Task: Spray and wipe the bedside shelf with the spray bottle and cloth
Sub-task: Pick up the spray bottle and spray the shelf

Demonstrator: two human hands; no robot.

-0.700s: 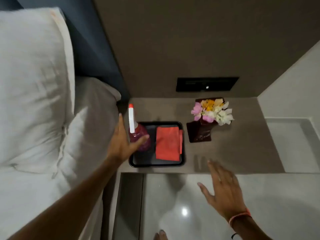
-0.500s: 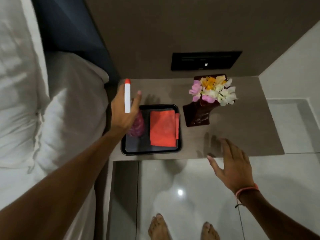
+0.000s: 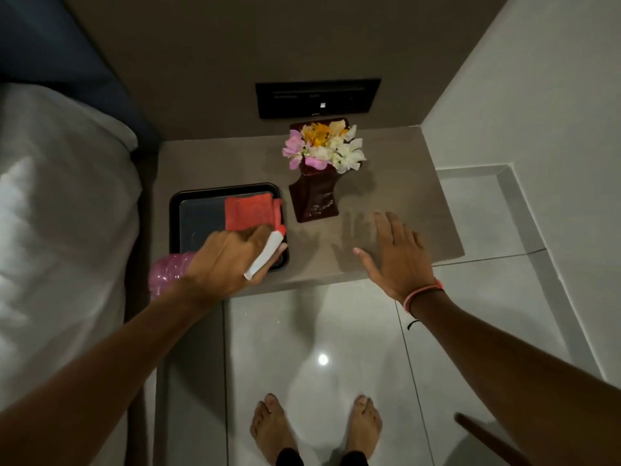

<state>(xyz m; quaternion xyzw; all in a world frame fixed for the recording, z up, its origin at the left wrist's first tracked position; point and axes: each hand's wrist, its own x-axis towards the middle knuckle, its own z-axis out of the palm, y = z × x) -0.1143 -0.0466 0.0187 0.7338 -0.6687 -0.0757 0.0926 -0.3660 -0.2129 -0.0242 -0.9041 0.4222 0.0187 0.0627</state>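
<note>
My left hand [image 3: 223, 260] grips the spray bottle [image 3: 168, 272], a pink body with a white, red-tipped nozzle, tilted over the front of the black tray [image 3: 174, 210]. The nozzle points right, toward the bare part of the grey bedside shelf [image 3: 403, 196]. A folded red cloth [image 3: 250, 211] lies in the tray's right half. My right hand [image 3: 393, 253] hovers flat with spread fingers over the shelf's front right area, holding nothing.
A dark red vase of pink, white and yellow flowers [image 3: 319, 163] stands on the shelf right of the tray. A black switch panel [image 3: 317, 97] is on the wall behind. The bed with white pillows [image 3: 60, 213] is at left. My bare feet stand on glossy floor tiles [image 3: 319, 348].
My left hand has lifted the spray bottle out of the tray and tilted it sideways toward the shelf front. My right hand moved forward over the shelf.
</note>
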